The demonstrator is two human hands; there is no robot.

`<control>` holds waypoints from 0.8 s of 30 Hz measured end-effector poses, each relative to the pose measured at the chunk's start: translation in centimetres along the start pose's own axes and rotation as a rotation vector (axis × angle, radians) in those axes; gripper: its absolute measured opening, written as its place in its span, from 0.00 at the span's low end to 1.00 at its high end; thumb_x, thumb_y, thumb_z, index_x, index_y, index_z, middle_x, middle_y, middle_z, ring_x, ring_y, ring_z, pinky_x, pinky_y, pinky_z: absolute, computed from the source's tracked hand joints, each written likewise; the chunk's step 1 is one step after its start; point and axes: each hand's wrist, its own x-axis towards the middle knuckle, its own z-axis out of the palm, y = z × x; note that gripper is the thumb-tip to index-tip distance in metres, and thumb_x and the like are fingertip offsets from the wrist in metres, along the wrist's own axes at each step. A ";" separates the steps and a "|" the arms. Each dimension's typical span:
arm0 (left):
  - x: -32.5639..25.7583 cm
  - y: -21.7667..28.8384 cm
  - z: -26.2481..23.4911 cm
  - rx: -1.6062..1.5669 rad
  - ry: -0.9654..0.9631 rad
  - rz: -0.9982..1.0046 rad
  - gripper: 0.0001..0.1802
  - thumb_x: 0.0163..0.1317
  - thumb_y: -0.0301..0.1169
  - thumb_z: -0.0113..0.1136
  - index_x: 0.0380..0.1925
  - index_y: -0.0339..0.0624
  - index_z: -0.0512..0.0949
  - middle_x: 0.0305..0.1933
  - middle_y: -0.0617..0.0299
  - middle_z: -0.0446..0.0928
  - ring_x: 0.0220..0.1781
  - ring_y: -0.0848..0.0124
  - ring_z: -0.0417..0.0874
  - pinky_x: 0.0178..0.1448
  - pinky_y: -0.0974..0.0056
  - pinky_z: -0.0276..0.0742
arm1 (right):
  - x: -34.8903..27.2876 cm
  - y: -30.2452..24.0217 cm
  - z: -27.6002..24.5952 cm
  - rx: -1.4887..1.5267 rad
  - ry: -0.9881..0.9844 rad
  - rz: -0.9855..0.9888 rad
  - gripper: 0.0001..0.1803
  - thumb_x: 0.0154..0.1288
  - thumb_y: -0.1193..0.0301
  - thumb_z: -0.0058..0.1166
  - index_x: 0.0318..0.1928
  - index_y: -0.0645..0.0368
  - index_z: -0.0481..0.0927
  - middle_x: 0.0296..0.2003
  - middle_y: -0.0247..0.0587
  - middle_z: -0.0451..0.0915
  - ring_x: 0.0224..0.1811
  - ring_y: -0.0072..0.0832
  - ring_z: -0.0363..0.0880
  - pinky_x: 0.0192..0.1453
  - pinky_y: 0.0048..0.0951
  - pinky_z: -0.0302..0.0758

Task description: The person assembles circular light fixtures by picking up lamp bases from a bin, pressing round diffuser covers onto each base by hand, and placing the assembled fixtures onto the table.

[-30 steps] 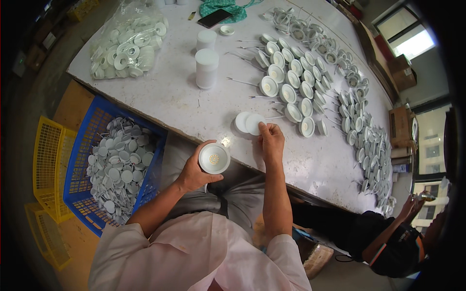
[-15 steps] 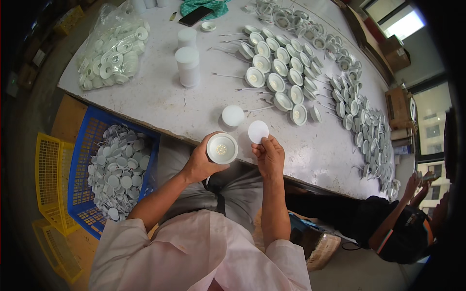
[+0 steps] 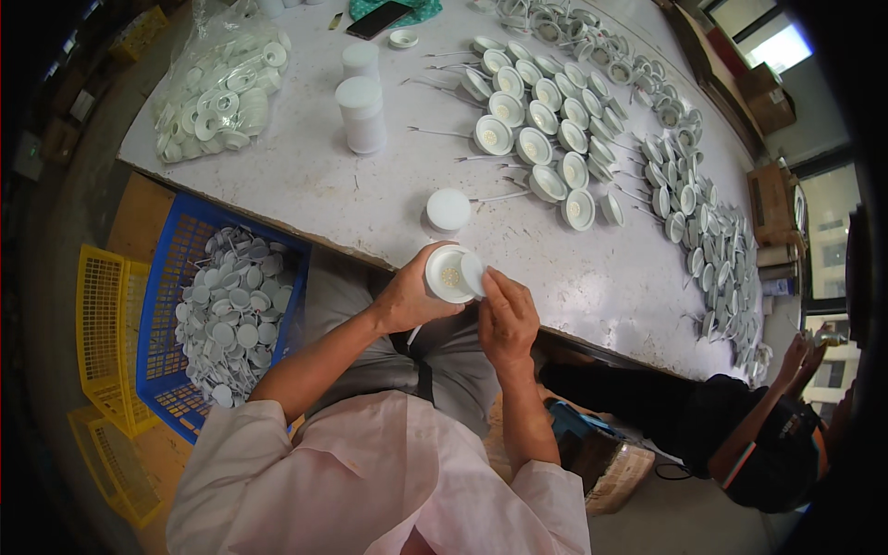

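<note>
White work surface [image 3: 370, 199] carries rows of round lamp housings [image 3: 541, 139]. Left hand [image 3: 407, 298] grip is closed around one white round lamp housing [image 3: 446, 275], held at the near edge of the surface. Right hand [image 3: 504, 319] pinches a small white disc cover [image 3: 473, 274] against the housing rim. Blue crate [image 3: 185, 314] of white parts sits to the left.

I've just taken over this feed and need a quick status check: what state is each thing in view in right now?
Left hand: gripping the round white lamp housing, open face up.
Right hand: holding a white disc cover tilted at the housing's rim, not seated.
Loose white disc: flat on the table.
Rows of housings: lying open-faced.
Blue crate: holding white discs.
Clear bag: full, lying flat.
</note>
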 end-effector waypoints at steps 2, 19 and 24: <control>0.0 -0.2 0.1 -0.026 -0.042 0.007 0.47 0.46 0.20 0.71 0.66 0.36 0.56 0.60 0.56 0.69 0.63 0.70 0.69 0.67 0.63 0.66 | -0.4 0.0 0.3 -0.073 -0.022 -0.083 0.26 0.45 0.83 0.58 0.50 0.62 0.79 0.50 0.46 0.78 0.43 0.42 0.80 0.46 0.35 0.79; -0.5 0.8 0.7 -0.252 -0.031 -0.070 0.30 0.64 0.32 0.54 0.64 0.37 0.59 0.48 0.60 0.74 0.36 0.79 0.74 0.33 0.74 0.74 | 0.2 -1.9 0.5 -0.062 -0.026 -0.175 0.28 0.40 0.81 0.58 0.49 0.61 0.79 0.51 0.50 0.77 0.45 0.45 0.79 0.48 0.38 0.79; -0.6 0.5 0.7 -0.242 -0.004 -0.051 0.26 0.65 0.33 0.51 0.62 0.38 0.62 0.46 0.59 0.74 0.35 0.78 0.75 0.34 0.72 0.74 | 0.0 -1.9 0.8 -0.064 -0.009 -0.173 0.27 0.42 0.80 0.59 0.49 0.61 0.79 0.51 0.50 0.78 0.45 0.45 0.79 0.48 0.38 0.79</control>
